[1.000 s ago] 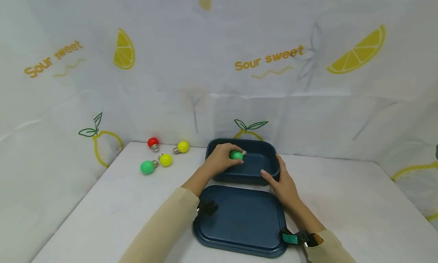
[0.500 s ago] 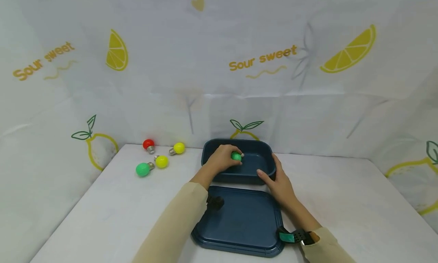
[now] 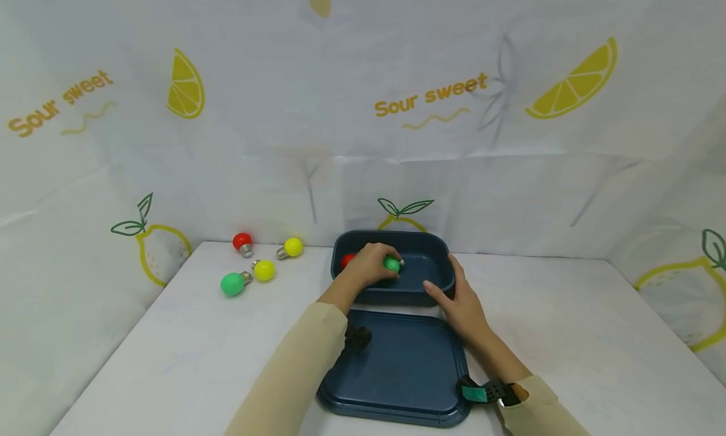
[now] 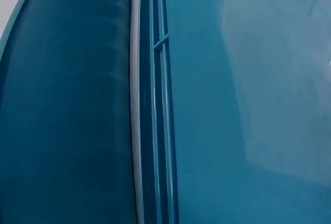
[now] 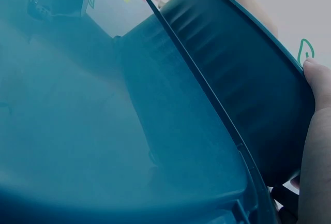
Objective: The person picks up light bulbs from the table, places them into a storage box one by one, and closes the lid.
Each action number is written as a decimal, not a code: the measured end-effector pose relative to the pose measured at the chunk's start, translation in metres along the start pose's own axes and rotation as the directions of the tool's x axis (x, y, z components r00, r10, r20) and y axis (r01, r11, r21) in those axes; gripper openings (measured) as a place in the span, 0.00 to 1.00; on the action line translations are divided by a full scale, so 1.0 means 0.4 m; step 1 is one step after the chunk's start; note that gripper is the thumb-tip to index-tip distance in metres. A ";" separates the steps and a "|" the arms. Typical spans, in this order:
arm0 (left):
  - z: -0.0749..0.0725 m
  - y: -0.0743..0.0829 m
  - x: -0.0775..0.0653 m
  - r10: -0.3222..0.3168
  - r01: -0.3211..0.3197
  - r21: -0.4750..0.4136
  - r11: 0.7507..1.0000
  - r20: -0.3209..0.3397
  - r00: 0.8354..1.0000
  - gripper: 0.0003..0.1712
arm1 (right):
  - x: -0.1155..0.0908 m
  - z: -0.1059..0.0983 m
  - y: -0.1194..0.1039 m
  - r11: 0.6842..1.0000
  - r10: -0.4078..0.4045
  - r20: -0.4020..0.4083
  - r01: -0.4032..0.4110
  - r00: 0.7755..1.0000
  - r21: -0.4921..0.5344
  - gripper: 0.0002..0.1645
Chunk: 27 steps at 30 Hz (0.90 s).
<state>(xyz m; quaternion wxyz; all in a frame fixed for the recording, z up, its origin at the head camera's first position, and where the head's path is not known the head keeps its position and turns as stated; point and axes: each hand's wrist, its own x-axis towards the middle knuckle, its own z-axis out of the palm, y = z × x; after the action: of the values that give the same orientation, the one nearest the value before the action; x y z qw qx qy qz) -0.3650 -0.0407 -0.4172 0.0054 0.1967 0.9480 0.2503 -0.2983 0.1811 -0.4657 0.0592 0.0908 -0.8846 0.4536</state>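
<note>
My left hand is inside the dark blue box, pinching a green light bulb between thumb and fingers. Left of that hand, a red light bulb shows in the box, partly hidden by the hand. At the box's front right corner my right hand grips the wall, its thumb at the front rim. The right wrist view shows the thumb of the right hand on the rim of the box. Only the box wall and the lid appear in the left wrist view.
The dark blue lid lies flat in front of the box, under both forearms. To the left on the white table are a red bulb, a green bulb and two yellow bulbs. A printed cloth hangs behind.
The red bulb inside the box has come into sight beside my left hand. That hand still pinches the green bulb and has shifted slightly. The head view has turned a little to the right.
</note>
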 end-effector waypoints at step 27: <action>-0.148 0.022 -0.127 0.033 -0.098 -0.193 0.976 -0.315 0.948 0.20 | 0.001 -0.002 -0.003 0.999 -0.003 0.008 0.003 1.000 -0.035 0.54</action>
<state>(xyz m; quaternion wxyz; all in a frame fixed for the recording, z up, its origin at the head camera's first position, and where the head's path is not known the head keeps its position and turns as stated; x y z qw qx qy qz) -0.3214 -0.0806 -0.3654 -0.1317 0.1849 0.8989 0.3748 -0.2984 0.1811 -0.4643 0.0580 0.0929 -0.8925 0.4376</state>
